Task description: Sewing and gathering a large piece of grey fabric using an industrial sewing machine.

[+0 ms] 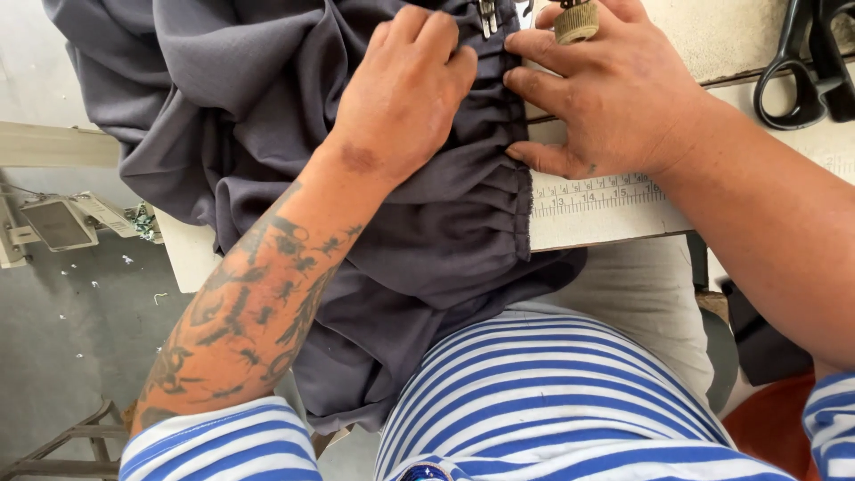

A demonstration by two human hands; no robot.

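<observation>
A dark grey gathered fabric [267, 107] lies across a white sewing table [606, 223] and hangs down into my lap. My left hand [401, 93] presses flat on the pleated part of the cloth, fingers curled toward the sewing machine's presser foot [487, 16] at the top edge. My right hand [610, 93] rests beside it, fingertips pinching and holding the gathered edge of the fabric against the table. Both hands touch the cloth close to the needle area.
A printed ruler strip [597, 194] runs along the table's front edge. Black scissors [802, 62] lie at the top right. A ribbed knob [577, 22] sits above my right hand. A foot pedal [58, 223] stands on the grey floor at left.
</observation>
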